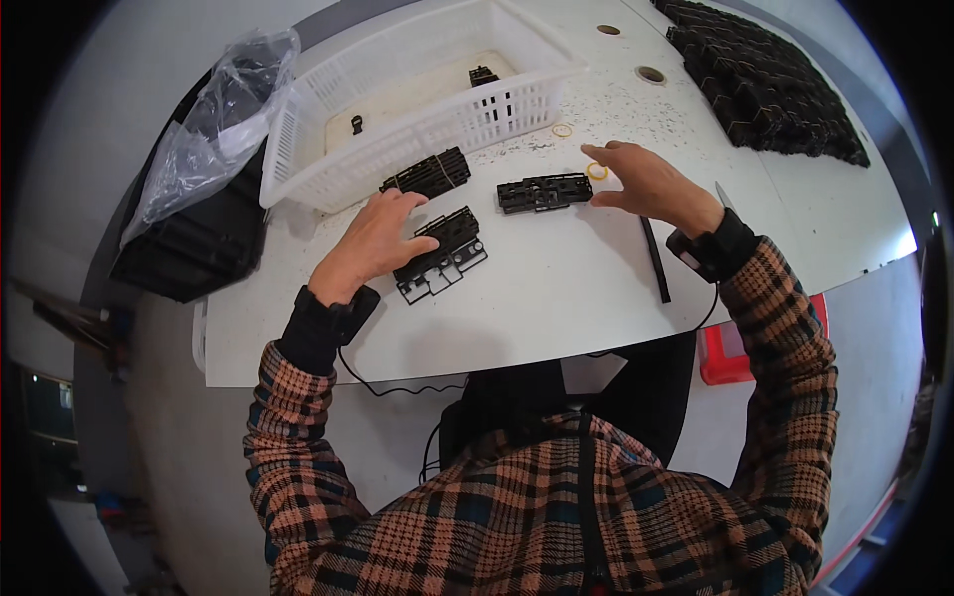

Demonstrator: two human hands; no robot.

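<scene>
My left hand (373, 243) is over the left part of the table with thumb and fingers apart. Its thumb lies over some black plastic frames (444, 255), which sit slightly fanned out; whether it presses on them I cannot tell. Just beyond its fingertips, a bundle of black plastic frames (432, 174) has a thin band around it. My right hand (651, 184) hovers with thumb and forefinger spread, beside the right end of a black plastic frame stack (544, 193). A yellow rubber band (596, 171) shows between that thumb and forefinger, on or just above the table.
A white plastic basket (417, 139) with a few small black parts stands behind the bundles. Left of it, clear plastic film covers a black crate (189, 253). Many banded black bundles (765, 89) lie far right. A black strip (655, 260) and another rubber band (562, 130) lie on the table.
</scene>
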